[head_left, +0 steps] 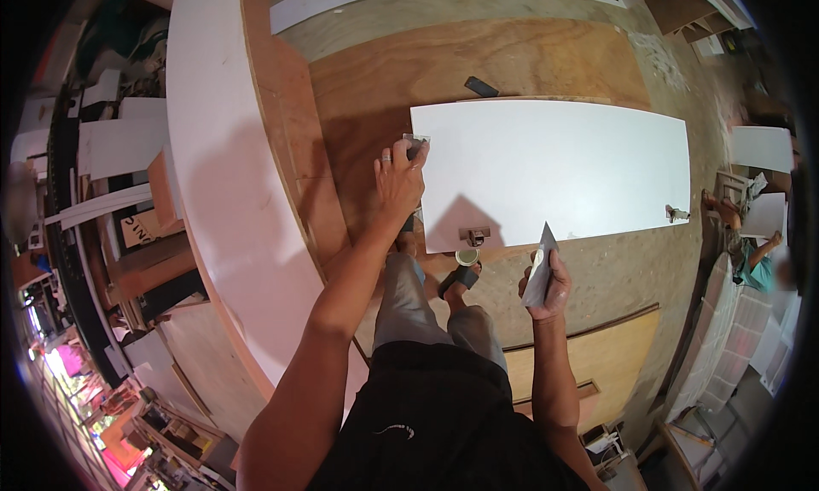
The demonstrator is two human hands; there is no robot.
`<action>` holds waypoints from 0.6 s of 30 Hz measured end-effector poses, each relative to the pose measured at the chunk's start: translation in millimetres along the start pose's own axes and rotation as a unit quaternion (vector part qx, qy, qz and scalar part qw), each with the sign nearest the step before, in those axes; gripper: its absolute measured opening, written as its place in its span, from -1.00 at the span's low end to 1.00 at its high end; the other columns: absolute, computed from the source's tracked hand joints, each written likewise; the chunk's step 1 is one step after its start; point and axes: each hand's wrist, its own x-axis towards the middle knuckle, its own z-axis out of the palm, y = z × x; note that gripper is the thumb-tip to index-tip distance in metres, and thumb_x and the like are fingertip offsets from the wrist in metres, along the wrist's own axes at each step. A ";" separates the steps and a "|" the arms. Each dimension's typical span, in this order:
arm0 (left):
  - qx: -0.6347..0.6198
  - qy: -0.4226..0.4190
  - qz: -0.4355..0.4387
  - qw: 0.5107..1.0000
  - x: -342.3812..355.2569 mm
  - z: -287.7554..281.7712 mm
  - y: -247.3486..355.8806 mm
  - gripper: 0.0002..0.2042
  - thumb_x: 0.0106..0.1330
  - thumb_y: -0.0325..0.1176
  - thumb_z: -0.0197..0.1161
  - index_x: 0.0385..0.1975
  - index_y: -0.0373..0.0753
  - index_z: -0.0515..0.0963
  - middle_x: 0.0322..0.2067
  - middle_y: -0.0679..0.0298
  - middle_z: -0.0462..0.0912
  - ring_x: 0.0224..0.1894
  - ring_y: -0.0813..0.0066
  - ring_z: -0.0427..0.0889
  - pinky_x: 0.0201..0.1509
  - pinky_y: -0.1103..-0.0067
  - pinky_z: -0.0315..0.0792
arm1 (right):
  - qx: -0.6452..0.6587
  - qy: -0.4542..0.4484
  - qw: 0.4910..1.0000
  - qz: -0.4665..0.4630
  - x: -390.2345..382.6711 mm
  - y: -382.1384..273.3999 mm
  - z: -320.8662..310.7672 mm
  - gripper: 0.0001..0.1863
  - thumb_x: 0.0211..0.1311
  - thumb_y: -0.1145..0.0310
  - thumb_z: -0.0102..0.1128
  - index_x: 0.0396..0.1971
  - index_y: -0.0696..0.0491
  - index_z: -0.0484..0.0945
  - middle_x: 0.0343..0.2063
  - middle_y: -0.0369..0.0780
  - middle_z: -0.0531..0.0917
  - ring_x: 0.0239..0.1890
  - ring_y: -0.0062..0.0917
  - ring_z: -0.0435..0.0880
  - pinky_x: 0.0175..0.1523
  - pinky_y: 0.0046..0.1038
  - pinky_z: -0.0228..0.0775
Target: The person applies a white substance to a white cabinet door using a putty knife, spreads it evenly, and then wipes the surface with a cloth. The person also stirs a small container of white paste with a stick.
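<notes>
The left hand (399,182) pinches a scraper (416,139) at the white board's (554,167) left edge; the right hand (553,293) grips a metal plate (542,271) by the board's near edge. Seemingly edge-filling, needing steady strokes next.

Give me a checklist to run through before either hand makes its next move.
1. Left hand gripping its small flat tool: ok.
2. Small flat tool touching the white panel: cannot tell; it overlaps the left edge near the far corner.
3. Right hand gripping the grey blade: ok, blade tip up toward the panel.
4. Left hinge and right hinge firmly fixed: cannot tell; both sit by the panel's near edge.
5. Round container well away from the sandal: not ok, they look very close.
</notes>
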 end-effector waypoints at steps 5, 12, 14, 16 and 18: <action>-0.006 -0.009 0.007 1.000 24.7 2.0 -7.0 -0.52 0.17 -0.51 0.20 0.09 0.14 0.59 -0.02 0.20 0.46 -0.06 0.09 0.48 -0.09 0.19 0.36 | 0.023 -0.020 1.000 0.005 6.2 1.9 6.2 -0.73 0.45 0.14 0.06 -0.21 0.02 0.60 -0.44 -0.30 0.66 -0.72 -0.60 0.47 -0.72 -0.49 0.24; -0.020 -0.019 0.011 1.000 46.3 8.8 -13.7 -0.50 0.16 -0.54 0.19 0.10 0.14 0.61 -0.02 0.21 0.46 -0.04 0.06 0.49 -0.03 0.12 0.44 | 0.028 -0.005 1.000 -0.004 9.3 4.5 14.8 -0.73 0.45 0.14 0.05 -0.19 0.02 0.60 -0.41 -0.29 0.68 -0.71 -0.59 0.48 -0.71 -0.45 0.26; -0.021 -0.016 0.016 1.000 52.5 8.9 -14.2 -0.51 0.16 -0.54 0.18 0.09 0.14 0.61 -0.01 0.22 0.47 -0.05 0.06 0.50 -0.03 0.12 0.43 | 0.026 -0.020 0.999 -0.004 9.9 5.4 12.8 -0.72 0.45 0.14 0.05 -0.18 0.03 0.60 -0.39 -0.28 0.70 -0.70 -0.57 0.50 -0.70 -0.43 0.30; -0.025 -0.010 0.024 0.999 58.9 8.0 -15.1 -0.51 0.17 -0.55 0.18 0.09 0.14 0.61 -0.01 0.21 0.47 -0.04 0.06 0.50 -0.01 0.13 0.44 | 0.035 -0.022 0.999 -0.004 11.6 6.9 12.0 -0.73 0.44 0.14 0.06 -0.17 0.02 0.60 -0.38 -0.26 0.71 -0.66 -0.53 0.58 -0.68 -0.39 0.38; -0.036 -0.003 0.040 0.999 66.7 7.8 -20.4 -0.51 0.18 -0.56 0.18 0.09 0.13 0.61 -0.02 0.21 0.48 -0.04 0.06 0.50 0.00 0.15 0.42 | 0.038 -0.015 0.999 -0.004 11.6 8.1 13.7 -0.72 0.44 0.14 0.07 -0.17 0.02 0.60 -0.37 -0.24 0.71 -0.63 -0.50 0.64 -0.66 -0.36 0.44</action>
